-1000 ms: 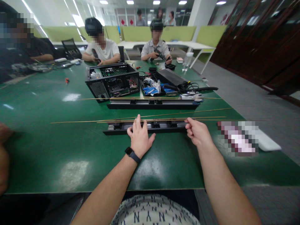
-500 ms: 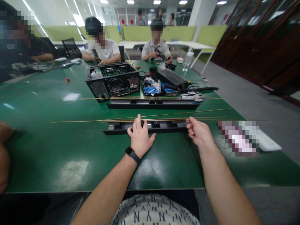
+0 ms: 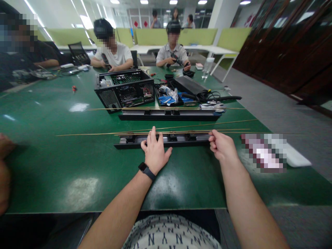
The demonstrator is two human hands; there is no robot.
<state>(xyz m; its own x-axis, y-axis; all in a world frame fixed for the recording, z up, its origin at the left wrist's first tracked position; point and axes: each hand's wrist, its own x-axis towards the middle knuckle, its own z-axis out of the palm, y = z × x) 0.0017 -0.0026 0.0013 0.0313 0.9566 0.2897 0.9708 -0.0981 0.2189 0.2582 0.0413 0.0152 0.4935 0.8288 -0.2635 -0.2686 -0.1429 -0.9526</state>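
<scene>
My left hand (image 3: 155, 150), with a dark watch on its wrist, lies with fingers spread over the black channel-shaped rail (image 3: 140, 145) in front of me. Its fingertips reach across the thin golden rods (image 3: 178, 132) lying along the rail's back side. At the rail's right end, my right hand (image 3: 220, 143) is closed in a pinch on one of these thin rods, whose right part runs past the fingers. Black blocks sit inside the rail, partly covered by my left hand.
A second black rail (image 3: 168, 117) with more golden rods lies behind. Farther back are an open computer case (image 3: 124, 91), gloves in a tray (image 3: 168, 95) and a black box with cables (image 3: 192, 85). A pixelated phone-like item (image 3: 263, 154) lies right. Other people sit around the green table.
My right hand has shifted slightly to the right with the pinched rod. My left hand has stayed in place on the rail.
</scene>
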